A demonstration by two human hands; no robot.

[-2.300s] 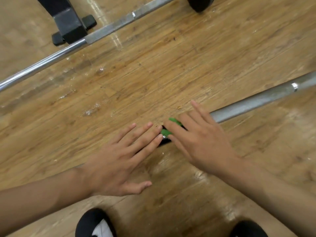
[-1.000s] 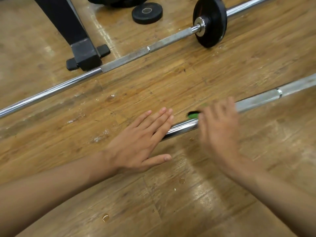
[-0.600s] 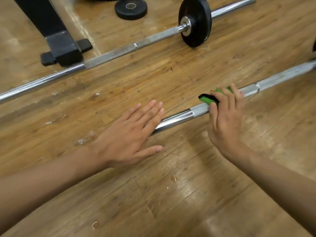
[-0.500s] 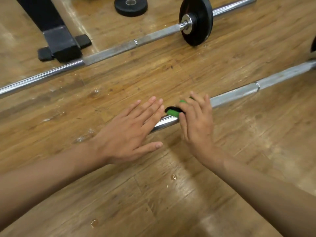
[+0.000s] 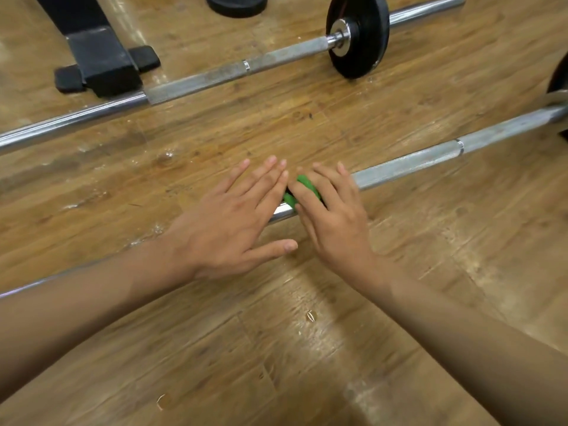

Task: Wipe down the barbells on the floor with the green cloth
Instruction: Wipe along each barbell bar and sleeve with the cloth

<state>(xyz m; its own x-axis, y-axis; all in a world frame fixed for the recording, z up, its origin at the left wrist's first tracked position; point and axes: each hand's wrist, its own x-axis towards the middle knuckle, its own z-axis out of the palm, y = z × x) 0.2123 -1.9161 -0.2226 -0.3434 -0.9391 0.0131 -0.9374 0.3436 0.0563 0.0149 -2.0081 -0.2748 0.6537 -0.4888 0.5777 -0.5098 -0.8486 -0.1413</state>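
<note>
Two steel barbells lie on the wooden floor. The near barbell (image 5: 408,166) runs from lower left to upper right under both hands. My left hand (image 5: 233,219) rests flat on its bar with straight fingers. Right beside it, my right hand (image 5: 332,216) presses the green cloth (image 5: 304,184) onto the bar, its fingers stretched over the cloth. Most of the cloth is hidden under that hand. The far barbell (image 5: 215,78) lies parallel beyond them, untouched.
A black weight plate (image 5: 359,35) sits on the far barbell at upper right. A black rack foot (image 5: 101,63) stands at upper left behind that bar. A loose plate (image 5: 236,3) lies at the top edge, and another plate (image 5: 561,75) shows at the right edge.
My right hand slid the cloth out to the right along the near bar, then back left until it lies against my left hand. The left hand stayed flat on the bar.
</note>
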